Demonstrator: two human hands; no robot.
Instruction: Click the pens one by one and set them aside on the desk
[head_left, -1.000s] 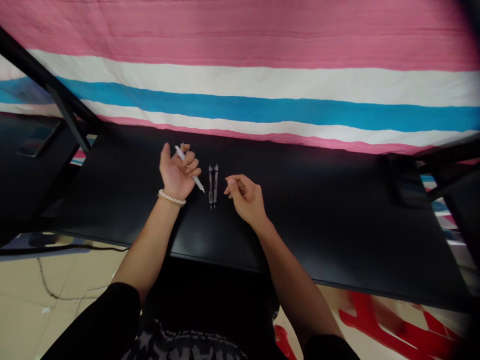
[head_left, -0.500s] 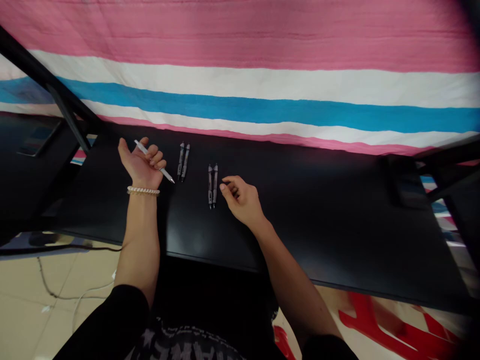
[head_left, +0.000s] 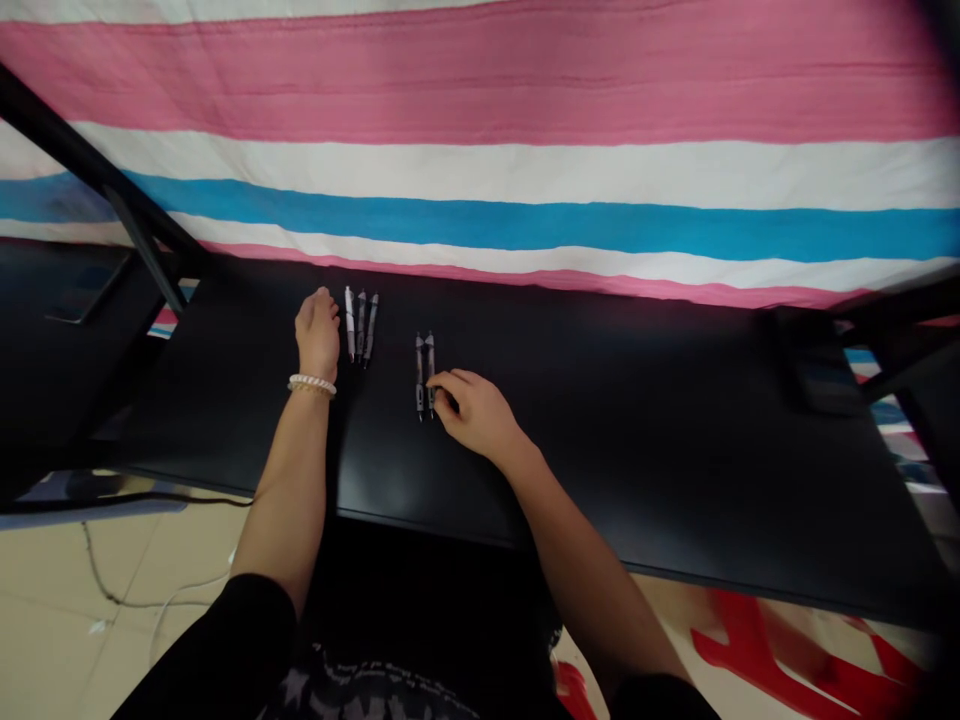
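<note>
I have the striped cloth (head_left: 480,90) filling the far side of my view, hanging in pink, white and blue bands behind the black table (head_left: 637,430). Both bare arms reach over the near edge. I see the left forearm (head_left: 289,500) running almost straight forward, leaning slightly right, while the right forearm (head_left: 577,540) slants in diagonally from the lower right.

The right hand (head_left: 433,388) is over the middle of the table, thumb side toward the pens, wrist fairly straight. Its index finger and thumb curve into a ring with a small gap inside, and their tips are at the right-hand dark pen of a pair; I can't tell from here whether they have closed on it. The left hand (head_left: 322,315) is farther forward, its fingers loosely bent and partly open, with nothing that I can see in their hold. It sits just beside the white pen (head_left: 349,325), apart from it as far as I can judge.

That pen lies on the table next to two dark pens (head_left: 361,326), the three roughly side by side. The pair of grey pens (head_left: 420,375) lies to the right and nearer me. A pale bracelet (head_left: 312,384) circles the left wrist.
</note>
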